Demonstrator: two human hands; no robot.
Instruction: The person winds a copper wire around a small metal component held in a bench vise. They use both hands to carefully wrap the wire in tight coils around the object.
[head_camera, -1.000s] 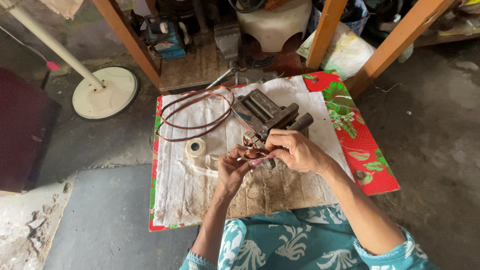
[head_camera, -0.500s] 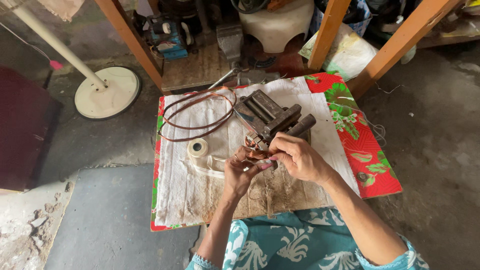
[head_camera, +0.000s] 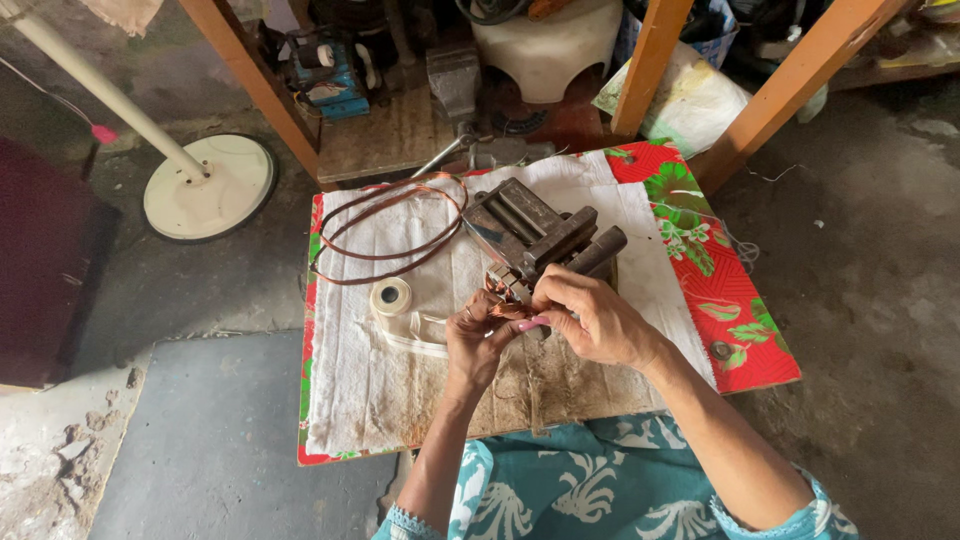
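My left hand (head_camera: 476, 338) and my right hand (head_camera: 592, 315) meet over a low board table (head_camera: 745, 330) covered with a dirty white cloth. Both pinch at a bundle of copper winding (head_camera: 505, 300) on the near end of a grey metal motor core (head_camera: 530, 232). A thin pink tool (head_camera: 531, 323) sticks out from under my right fingers. A roll of white tape (head_camera: 391, 297) with a loose tail lies just left of my left hand. Loops of copper wire (head_camera: 385, 225) rest on the cloth at the far left.
A red floral covering shows at the table's right side. Orange wooden legs (head_camera: 655, 60) stand behind the table, among a white stool (head_camera: 548, 45), tools and a blue device (head_camera: 325, 75). A white round stand base (head_camera: 208, 187) sits on the floor at left.
Both hands stay on the copper winding with only small finger shifts. The view has drifted slightly.
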